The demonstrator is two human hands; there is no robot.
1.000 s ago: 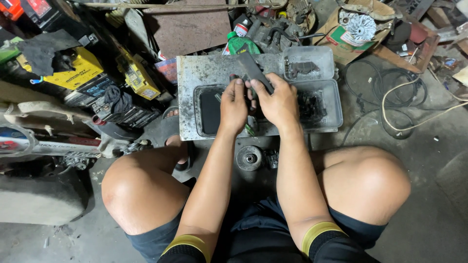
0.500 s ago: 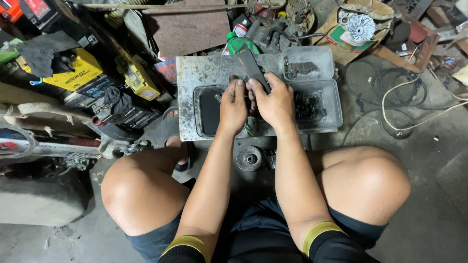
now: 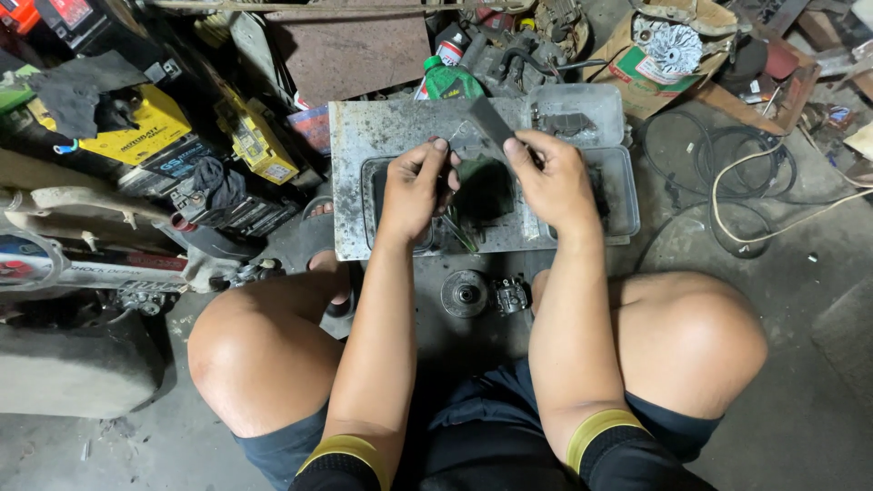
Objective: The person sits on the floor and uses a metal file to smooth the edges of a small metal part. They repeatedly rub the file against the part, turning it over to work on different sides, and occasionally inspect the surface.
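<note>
I squat on a workshop floor with both arms stretched forward over a grimy grey metal tray [image 3: 382,136]. My left hand [image 3: 414,186] pinches a small dark part above the tray's left recess. My right hand [image 3: 550,182] grips a flat dark grey strip-shaped tool [image 3: 491,123] that points up and to the left. The two hands nearly meet over the tray's middle. A clear plastic container [image 3: 618,182] with dark parts sits at the tray's right side, partly hidden by my right hand.
A round metal part [image 3: 465,293] and a small engine piece [image 3: 511,295] lie on the floor between my knees. Yellow and black batteries [image 3: 164,136] crowd the left. A green bottle [image 3: 452,82] stands behind the tray. Coiled cables [image 3: 727,182] lie right.
Both hands have lifted slightly and drawn apart; the left hand has shifted left with its small part, and the right hand still holds the flat tool.
</note>
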